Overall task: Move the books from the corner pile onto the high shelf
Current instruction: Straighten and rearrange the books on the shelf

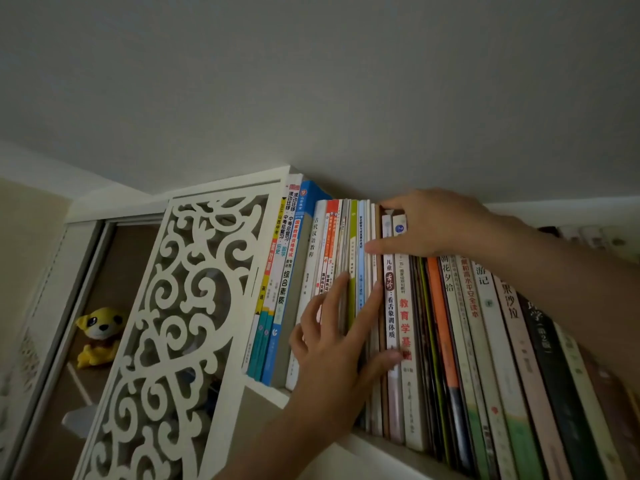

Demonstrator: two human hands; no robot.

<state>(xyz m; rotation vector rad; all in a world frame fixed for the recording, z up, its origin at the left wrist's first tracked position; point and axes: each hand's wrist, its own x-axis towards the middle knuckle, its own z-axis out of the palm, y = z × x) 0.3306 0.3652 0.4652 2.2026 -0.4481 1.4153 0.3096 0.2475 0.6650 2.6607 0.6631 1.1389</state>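
Books (353,271) upright on shelf; both hands (wrists cropped) cover spines.

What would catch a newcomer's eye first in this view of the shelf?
Two hands on the packed row of upright books at centre: the right hand grips the top of a white-spined book, while the left hand presses flat on the spines below. At far left, a yellow plush toy sits behind the white carved panel.
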